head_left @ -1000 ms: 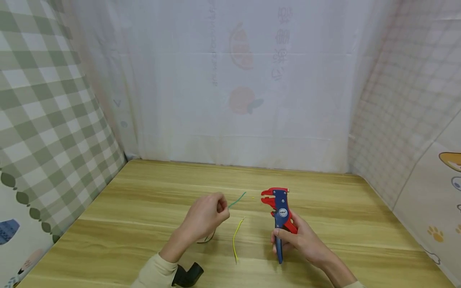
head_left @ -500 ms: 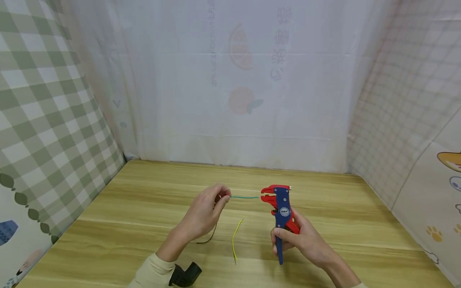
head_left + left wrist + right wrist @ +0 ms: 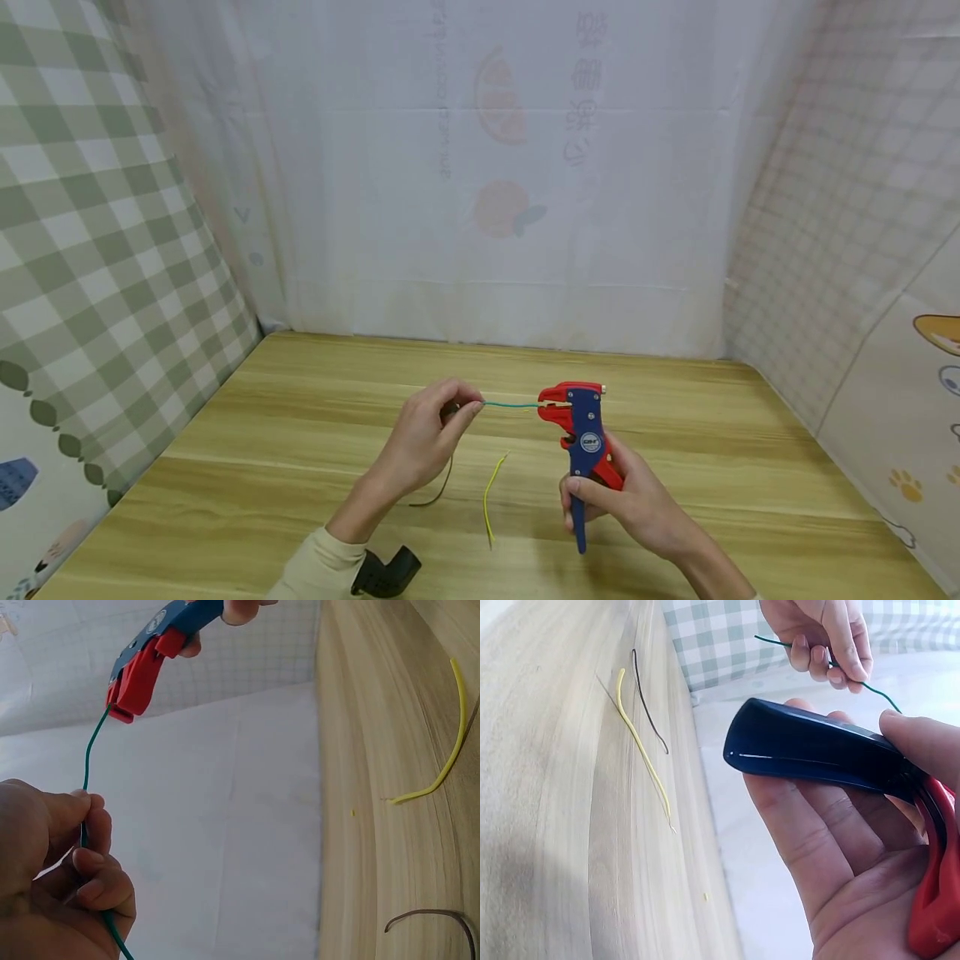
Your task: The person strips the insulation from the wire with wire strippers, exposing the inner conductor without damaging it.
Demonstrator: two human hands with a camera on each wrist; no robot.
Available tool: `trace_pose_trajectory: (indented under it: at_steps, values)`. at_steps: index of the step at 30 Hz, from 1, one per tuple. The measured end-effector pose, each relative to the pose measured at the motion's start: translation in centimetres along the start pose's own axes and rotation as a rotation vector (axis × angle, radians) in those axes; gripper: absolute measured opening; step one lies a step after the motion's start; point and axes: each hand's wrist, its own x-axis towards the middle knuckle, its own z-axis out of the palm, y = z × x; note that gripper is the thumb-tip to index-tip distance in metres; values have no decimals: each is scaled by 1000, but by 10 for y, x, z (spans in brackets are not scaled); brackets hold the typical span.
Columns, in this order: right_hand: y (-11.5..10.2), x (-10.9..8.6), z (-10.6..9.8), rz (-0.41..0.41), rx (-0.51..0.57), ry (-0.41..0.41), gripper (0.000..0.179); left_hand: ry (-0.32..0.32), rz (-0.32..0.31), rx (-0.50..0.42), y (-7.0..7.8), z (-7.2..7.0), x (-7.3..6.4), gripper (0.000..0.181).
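My left hand (image 3: 431, 429) pinches a thin green wire (image 3: 512, 405) between thumb and fingertips. Its tail runs down through the curled fingers, as the left wrist view shows (image 3: 118, 934). My right hand (image 3: 626, 500) grips the handles of a blue and red wire stripper (image 3: 585, 425), held upright with its red jaws pointing left. The far end of the green wire sits at the mouth of those jaws. Below the hands, a short yellow wire (image 3: 488, 500) lies on the table with bare strands at its end. A brown wire (image 3: 431, 911) lies curved near it.
The wooden table (image 3: 300, 400) carries a tiny yellow scrap (image 3: 353, 814) beyond the yellow wire. A black bent piece (image 3: 386, 573) sits by the left sleeve. A pale sheet (image 3: 375, 208) stands behind the table, with a checked cloth (image 3: 97, 208) at left.
My left hand has risen slightly and turned the green wire level, bringing its tip to the stripper's jaws. The stripper has shifted a little left and up.
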Motion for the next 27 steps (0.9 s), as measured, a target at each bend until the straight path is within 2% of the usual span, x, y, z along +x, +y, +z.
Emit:
trace_pose_trajectory:
  at_steps: [27]
  values:
    - [-4,-1,7,-10,-7,-13,54,-42,-80,-83,4,9,-2,8]
